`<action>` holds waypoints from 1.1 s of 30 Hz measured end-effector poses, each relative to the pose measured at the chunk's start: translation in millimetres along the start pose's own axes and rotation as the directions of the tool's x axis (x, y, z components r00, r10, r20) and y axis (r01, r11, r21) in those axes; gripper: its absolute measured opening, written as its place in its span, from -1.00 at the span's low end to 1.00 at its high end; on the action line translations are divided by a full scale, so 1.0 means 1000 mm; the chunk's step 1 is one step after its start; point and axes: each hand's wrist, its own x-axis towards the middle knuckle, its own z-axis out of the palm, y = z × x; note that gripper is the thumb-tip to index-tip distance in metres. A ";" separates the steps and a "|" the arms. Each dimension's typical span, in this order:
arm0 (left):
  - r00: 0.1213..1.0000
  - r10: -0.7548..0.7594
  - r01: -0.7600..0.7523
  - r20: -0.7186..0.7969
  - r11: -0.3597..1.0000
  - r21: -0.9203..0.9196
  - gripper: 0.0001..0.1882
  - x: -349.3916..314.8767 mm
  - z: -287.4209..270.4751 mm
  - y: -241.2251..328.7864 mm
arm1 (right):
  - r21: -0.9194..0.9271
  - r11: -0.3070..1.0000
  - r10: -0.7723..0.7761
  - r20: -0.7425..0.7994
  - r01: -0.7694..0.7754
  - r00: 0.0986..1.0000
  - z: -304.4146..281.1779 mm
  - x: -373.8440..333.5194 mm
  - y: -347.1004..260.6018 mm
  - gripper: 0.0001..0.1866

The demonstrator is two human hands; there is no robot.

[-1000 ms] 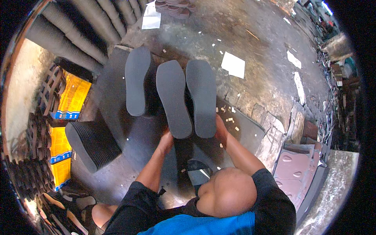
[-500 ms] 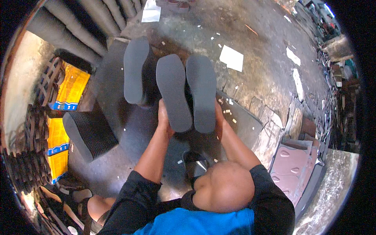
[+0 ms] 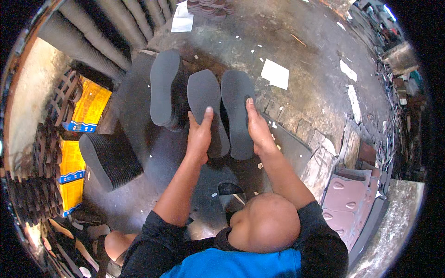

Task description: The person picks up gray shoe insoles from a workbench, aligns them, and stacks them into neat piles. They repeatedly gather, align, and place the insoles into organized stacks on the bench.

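Two dark grey shoe soles stand side by side in front of me, each atop what looks like a dark stack. My left hand (image 3: pixel 199 138) grips the left sole (image 3: pixel 204 88) at its outer side, thumb pressed on its top face. At the outer edge of the right sole (image 3: pixel 237 92), my right hand (image 3: pixel 259 130) holds on with its thumb on top. The fingers under both soles are hidden. Just left of them stands another stack of grey soles (image 3: pixel 163 88), touched by neither hand.
A tipped stack of black soles (image 3: pixel 113 160) lies at left, beside yellow boxes (image 3: pixel 88 104) and piled brown straps (image 3: pixel 32 199). Dark rolls (image 3: pixel 88 37) lean at the far left. White paper (image 3: pixel 275 74) is on the floor. Pinkish moulded sheets (image 3: pixel 340 199) rest at right.
Both hands have come up from the sides of the soles, and their thumbs now lie on the top faces. The whole view has shifted slightly; the soles are nearly in the same place.
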 end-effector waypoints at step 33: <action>0.891 -0.451 0.376 0.055 0.666 -0.645 -0.19 -0.040 0.058 0.054 | 0.593 0.796 0.089 0.080 -0.119 0.993 -0.093 -0.023 0.024 -0.48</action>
